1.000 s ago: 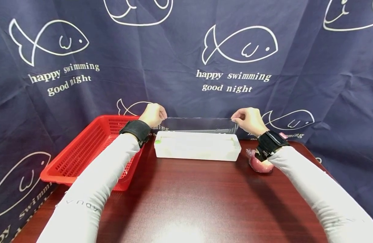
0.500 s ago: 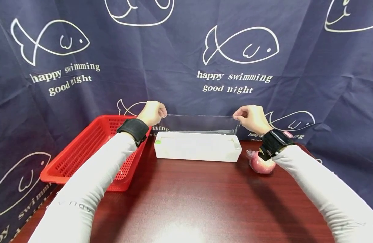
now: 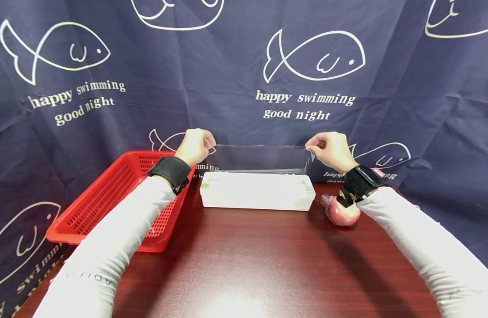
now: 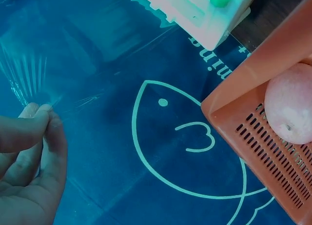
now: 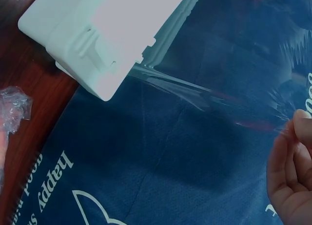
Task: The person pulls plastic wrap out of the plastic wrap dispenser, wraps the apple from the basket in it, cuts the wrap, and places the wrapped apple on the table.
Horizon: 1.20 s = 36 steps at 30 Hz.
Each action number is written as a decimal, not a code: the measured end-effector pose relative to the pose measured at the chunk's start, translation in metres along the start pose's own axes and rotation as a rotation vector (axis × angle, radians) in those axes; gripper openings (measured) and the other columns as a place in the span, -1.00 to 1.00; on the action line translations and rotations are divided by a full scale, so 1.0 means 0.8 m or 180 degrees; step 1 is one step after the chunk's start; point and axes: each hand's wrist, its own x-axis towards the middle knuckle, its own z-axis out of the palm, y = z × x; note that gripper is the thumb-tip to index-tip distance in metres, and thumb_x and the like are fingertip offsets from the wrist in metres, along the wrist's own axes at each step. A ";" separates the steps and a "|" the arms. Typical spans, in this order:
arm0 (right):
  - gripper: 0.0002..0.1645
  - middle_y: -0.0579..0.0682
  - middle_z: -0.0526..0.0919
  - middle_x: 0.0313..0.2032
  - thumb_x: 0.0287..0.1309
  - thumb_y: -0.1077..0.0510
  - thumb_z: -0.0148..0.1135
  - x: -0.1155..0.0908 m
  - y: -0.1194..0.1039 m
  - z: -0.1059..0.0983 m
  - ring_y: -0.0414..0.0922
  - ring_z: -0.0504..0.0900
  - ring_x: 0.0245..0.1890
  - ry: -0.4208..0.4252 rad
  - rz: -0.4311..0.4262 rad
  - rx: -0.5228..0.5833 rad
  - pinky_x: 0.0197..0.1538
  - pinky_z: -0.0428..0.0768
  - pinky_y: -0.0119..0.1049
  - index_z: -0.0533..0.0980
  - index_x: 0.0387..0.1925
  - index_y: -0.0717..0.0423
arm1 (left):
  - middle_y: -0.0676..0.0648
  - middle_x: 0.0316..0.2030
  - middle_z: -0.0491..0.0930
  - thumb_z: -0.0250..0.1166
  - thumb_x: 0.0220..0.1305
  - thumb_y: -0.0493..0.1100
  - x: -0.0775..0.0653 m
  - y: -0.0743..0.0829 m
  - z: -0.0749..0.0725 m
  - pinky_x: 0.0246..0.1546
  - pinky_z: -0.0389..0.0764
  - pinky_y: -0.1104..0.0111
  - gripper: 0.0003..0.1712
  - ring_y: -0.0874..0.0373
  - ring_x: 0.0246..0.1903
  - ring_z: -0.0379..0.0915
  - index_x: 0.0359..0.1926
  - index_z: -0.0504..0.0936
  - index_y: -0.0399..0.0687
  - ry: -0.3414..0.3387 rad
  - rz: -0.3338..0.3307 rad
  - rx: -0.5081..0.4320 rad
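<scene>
A sheet of clear plastic wrap (image 3: 260, 158) stretches up from the back of a white cling film dispenser box (image 3: 257, 192) on the table. My left hand (image 3: 195, 146) pinches the sheet's left corner between thumb and finger. At the opposite corner, my right hand (image 3: 329, 149) pinches it too. Creases fan out from the left fingertips (image 4: 43, 108) in the left wrist view. Seen from the right wrist, the film (image 5: 195, 91) runs taut between the box and the right hand (image 5: 292, 171). Both hands are above and behind the box.
A red plastic basket (image 3: 55, 232) stands left of the box, under my left forearm. Inside it lies an apple (image 4: 292, 103), seen from the left wrist. Near my right wrist, a film-wrapped apple (image 3: 341, 214) rests on the table (image 3: 276, 256). A dark fish-print cloth (image 3: 228, 88) hangs behind.
Both hands have risen a little, still pinching the film, and the stretch of film above the box has grown taller. The box and the wrapped apple have stayed put.
</scene>
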 end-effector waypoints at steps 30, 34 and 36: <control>-0.90 0.14 0.72 -0.56 0.02 0.18 0.36 0.012 -0.010 -0.029 -0.69 0.30 -0.71 0.0178 -0.0073 -0.0020 -0.44 0.25 -0.55 0.71 -0.42 0.12 | -0.24 -0.39 0.65 -0.05 -0.05 -0.55 0.003 0.017 -0.007 -0.23 0.54 0.27 -0.66 -0.02 -0.35 0.56 -0.35 0.60 -0.29 0.0675 -0.0066 -0.0212; -0.90 0.15 0.72 -0.56 0.01 0.18 0.35 0.016 -0.013 -0.033 -0.70 0.29 -0.71 0.0208 -0.0094 -0.0031 -0.45 0.24 -0.57 0.71 -0.42 0.12 | -0.25 -0.35 0.66 -0.04 -0.02 -0.54 0.004 0.019 -0.009 -0.17 0.56 0.23 -0.68 -0.03 -0.31 0.57 -0.33 0.59 -0.30 0.0701 -0.0082 -0.0211; -0.90 0.15 0.71 -0.56 0.01 0.18 0.36 0.018 -0.014 -0.035 -0.70 0.28 -0.71 0.0225 -0.0111 -0.0035 -0.46 0.24 -0.57 0.71 -0.42 0.13 | -0.24 -0.34 0.65 -0.03 0.00 -0.54 0.004 0.020 -0.011 -0.15 0.57 0.23 -0.69 -0.03 -0.29 0.57 -0.32 0.59 -0.29 0.0720 -0.0100 -0.0217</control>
